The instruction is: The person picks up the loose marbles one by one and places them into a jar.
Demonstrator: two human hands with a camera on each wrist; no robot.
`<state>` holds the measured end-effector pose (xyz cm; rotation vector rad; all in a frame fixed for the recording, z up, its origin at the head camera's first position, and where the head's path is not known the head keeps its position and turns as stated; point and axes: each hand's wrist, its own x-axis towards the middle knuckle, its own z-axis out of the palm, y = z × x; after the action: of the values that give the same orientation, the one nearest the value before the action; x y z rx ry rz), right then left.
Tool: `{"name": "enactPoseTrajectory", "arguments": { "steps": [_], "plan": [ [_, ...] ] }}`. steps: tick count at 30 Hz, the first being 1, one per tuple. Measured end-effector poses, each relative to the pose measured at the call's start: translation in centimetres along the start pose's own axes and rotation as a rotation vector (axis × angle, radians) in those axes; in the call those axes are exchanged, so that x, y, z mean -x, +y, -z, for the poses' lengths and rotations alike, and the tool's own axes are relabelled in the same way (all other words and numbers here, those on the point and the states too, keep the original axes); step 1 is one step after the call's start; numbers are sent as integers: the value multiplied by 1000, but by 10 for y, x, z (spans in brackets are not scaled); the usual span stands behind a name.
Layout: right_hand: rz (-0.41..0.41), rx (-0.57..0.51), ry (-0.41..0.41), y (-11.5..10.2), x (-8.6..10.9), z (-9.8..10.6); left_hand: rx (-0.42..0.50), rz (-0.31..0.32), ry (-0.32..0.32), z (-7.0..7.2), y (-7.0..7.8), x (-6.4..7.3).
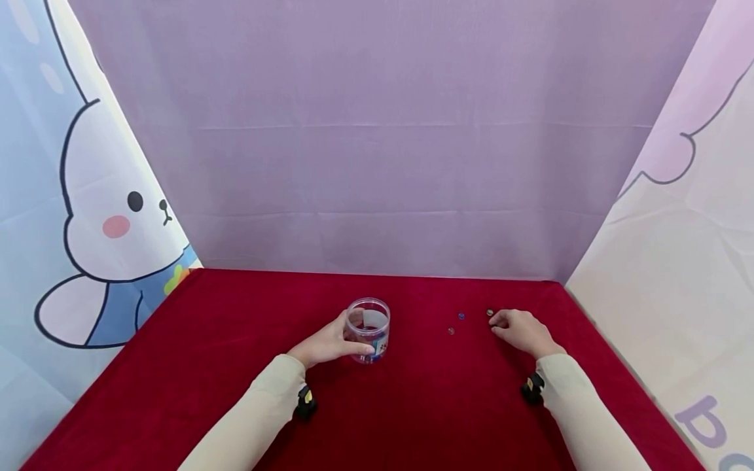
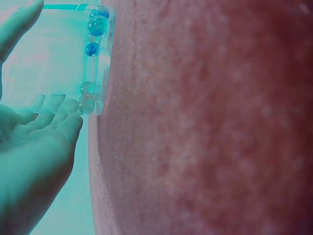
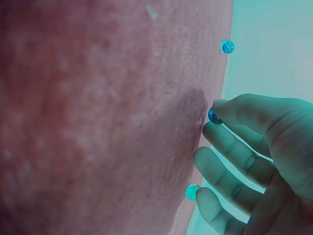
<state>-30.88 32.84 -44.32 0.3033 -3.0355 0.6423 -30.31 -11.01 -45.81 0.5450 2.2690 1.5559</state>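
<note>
My left hand grips a clear plastic jar with no lid on, thumb across its near side and fingers round the far side. In the left wrist view, several glass marbles lie at the bottom of the jar, some blue, some pale. To the right, my right hand is low over the red cloth. In the right wrist view its thumb and index finger pinch a dark blue marble, partly covered by the thumb. A greenish marble lies by the little finger's tip.
Between the hands, a blue marble and a brownish marble lie on the red tablecloth. Another marble is just beyond the right fingertips. A purple curtain hangs behind the table, with printed cloth panels at both sides.
</note>
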Motion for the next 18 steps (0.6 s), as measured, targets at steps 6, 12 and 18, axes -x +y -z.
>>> {"name": "enactPoseTrajectory", "arguments": {
  "steps": [6, 12, 18],
  "plan": [
    [8, 3, 2, -1, 0, 2, 4, -2, 0, 0, 0, 0],
    [21, 4, 18, -6, 2, 3, -1, -14, -5, 0, 1, 0],
    [38, 1, 31, -9, 3, 3, -9, -21, -8, 0, 3, 1]
  ]
}}
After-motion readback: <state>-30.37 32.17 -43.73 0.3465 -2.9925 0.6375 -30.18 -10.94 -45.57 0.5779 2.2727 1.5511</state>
